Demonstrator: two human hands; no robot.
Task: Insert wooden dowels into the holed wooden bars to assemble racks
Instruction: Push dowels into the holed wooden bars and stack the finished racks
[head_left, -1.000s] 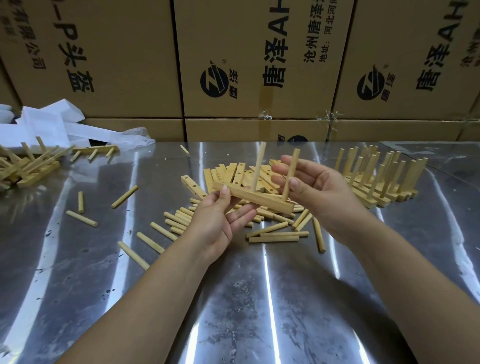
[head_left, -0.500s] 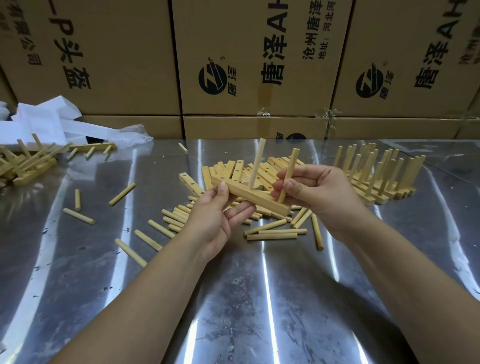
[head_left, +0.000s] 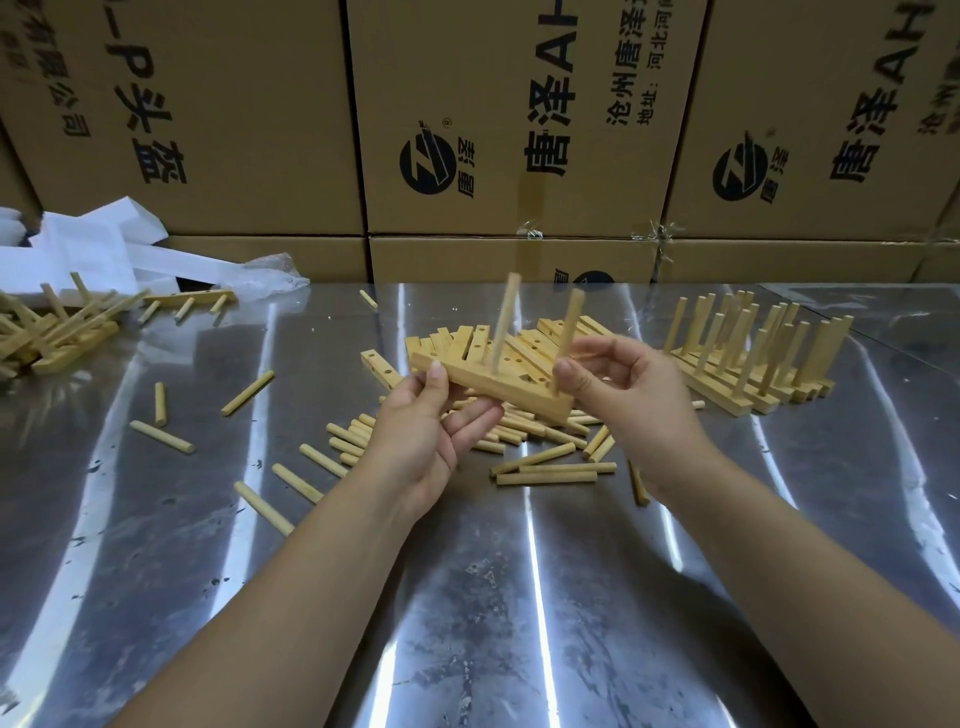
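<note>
A heap of racks (head_left: 47, 332) is cut off by the left edge. Over the table (head_left: 519, 597) the left hand (head_left: 415, 441) has its grip on one bar (head_left: 498, 387) bearing two uprights: a blurred dowel (head_left: 505, 322) and a second dowel (head_left: 570, 327), pinched in the grip of the right hand (head_left: 634, 395), whose thumb covers part of it

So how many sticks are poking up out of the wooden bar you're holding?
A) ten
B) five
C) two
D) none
C: only a middle stick and an end stick stand up from the bar. The left hand holds the bar and the right hand pinches the end stick.
</note>
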